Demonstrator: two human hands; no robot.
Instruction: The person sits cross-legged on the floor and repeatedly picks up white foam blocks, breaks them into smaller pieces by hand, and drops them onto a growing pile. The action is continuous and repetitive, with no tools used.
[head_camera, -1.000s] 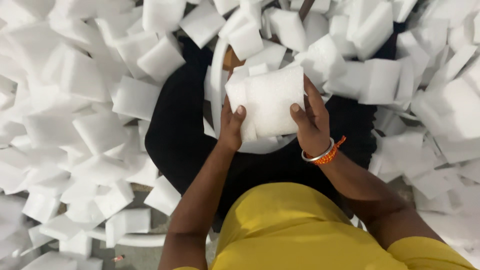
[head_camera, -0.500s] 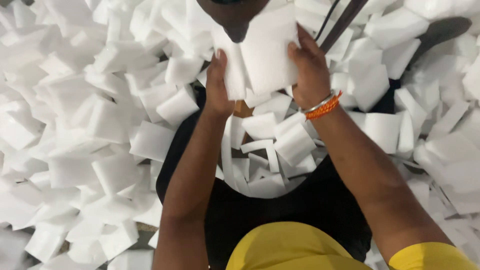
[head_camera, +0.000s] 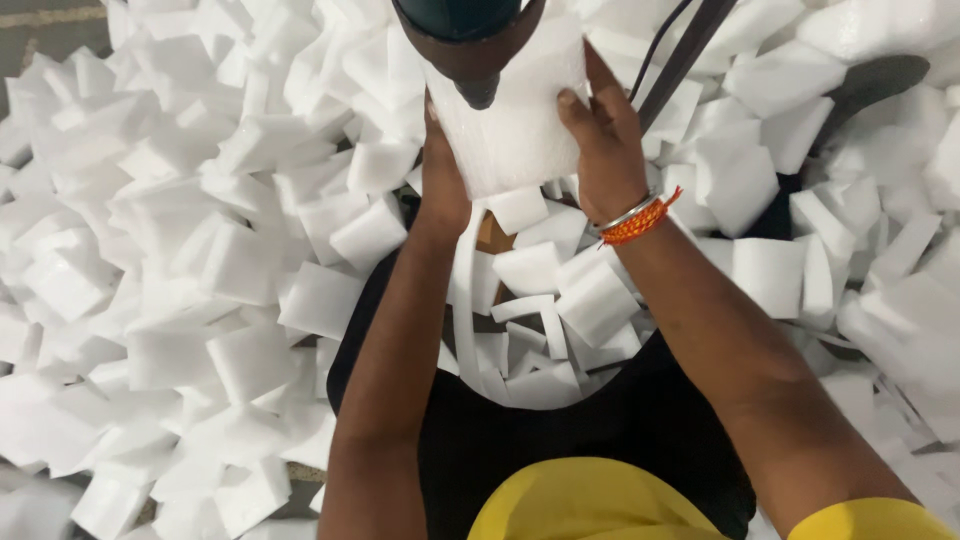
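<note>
Both hands clasp one white foam block (head_camera: 515, 120) from opposite sides, raised against a dark machine head (head_camera: 462, 35) at the top. The left hand (head_camera: 442, 175) presses its left face; the right hand (head_camera: 605, 150), wearing an orange wrist thread (head_camera: 638, 222), wraps its right face. Loose foam pieces (head_camera: 200, 250) surround a white bowl (head_camera: 465, 310) of offcuts below.
</note>
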